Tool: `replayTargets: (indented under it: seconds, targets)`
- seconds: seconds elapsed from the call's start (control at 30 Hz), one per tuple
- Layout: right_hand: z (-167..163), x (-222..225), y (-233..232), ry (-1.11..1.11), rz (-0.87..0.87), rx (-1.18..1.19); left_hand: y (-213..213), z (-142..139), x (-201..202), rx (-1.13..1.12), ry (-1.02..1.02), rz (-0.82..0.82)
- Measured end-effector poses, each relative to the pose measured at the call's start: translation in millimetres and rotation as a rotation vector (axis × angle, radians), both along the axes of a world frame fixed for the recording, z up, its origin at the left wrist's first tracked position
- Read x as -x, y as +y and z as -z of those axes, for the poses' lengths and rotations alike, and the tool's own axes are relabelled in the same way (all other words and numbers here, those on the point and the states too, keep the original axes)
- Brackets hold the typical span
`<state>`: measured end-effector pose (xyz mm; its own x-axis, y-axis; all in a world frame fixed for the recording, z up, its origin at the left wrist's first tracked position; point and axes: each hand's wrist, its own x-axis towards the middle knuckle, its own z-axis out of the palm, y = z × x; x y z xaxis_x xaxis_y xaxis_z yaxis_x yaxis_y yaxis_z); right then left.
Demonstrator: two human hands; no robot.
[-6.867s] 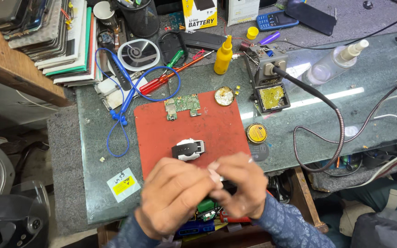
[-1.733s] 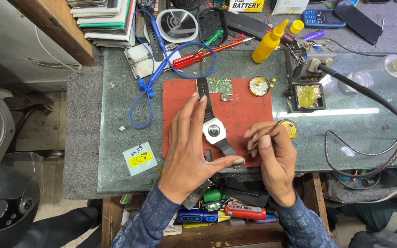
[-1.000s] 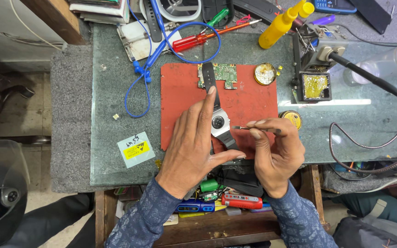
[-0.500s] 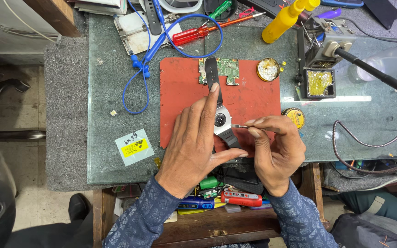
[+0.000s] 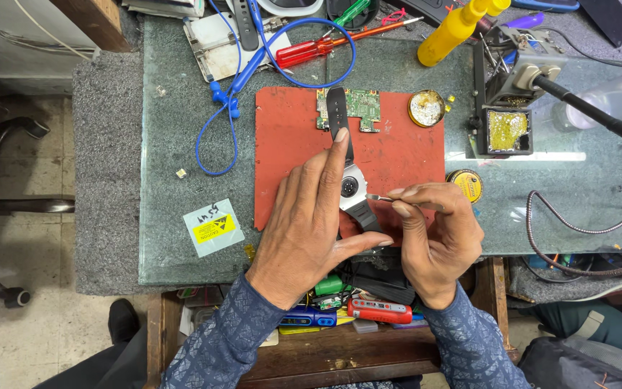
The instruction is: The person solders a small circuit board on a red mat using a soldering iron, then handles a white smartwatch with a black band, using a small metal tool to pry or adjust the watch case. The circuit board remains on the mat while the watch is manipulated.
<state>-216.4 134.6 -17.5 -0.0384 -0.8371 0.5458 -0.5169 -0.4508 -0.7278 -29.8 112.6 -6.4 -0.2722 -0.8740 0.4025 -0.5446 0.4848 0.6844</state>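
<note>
A wristwatch with a black strap lies face down on a red mat. My left hand lies flat over it, the fingers pressing on the strap and the thumb under the case. My right hand pinches a thin metal tool whose tip points at the right edge of the watch case. A green circuit board rests at the mat's far edge, partly under the strap.
Around the mat on the green glass desk: a red screwdriver, a blue cable, a yellow bottle, a flux tin, a soldering sponge holder, a small yellow tin, a sticker. An open drawer holds tools.
The hands first worked near the desk edge with the watch lying apart. Now the watch is laid out lengthwise under my left hand, and the tool tip has come to its case.
</note>
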Motion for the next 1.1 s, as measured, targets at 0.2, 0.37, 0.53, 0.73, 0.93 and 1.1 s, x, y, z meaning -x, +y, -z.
replayTargets:
  seconds: [0.2,0.37,0.53,0.73,0.93,1.1]
  targets:
    - [-6.7,-1.2,0.9,0.023,-0.02,-0.016,1.0,0.5,-0.4,0.003,0.001,0.001]
    - [-15.0,-1.2,0.2,0.074,-0.013,-0.038,0.3,1.2,-0.6,0.003,-0.004,0.003]
    - [-18.7,-2.4,-1.7,0.101,-0.008,-0.04,-0.8,1.8,-0.3,-0.001,-0.009,0.003]
    - [-19.8,-0.5,-0.4,0.201,-0.027,0.018,0.6,1.2,0.2,0.005,-0.008,-0.001]
    - [-21.1,0.4,-4.4,0.217,-0.146,0.112,1.1,-0.7,-0.3,-0.002,0.007,0.002]
    - [-26.5,-5.0,-4.7,0.225,-0.146,0.115,3.7,-2.0,-1.3,0.009,0.007,-0.004]
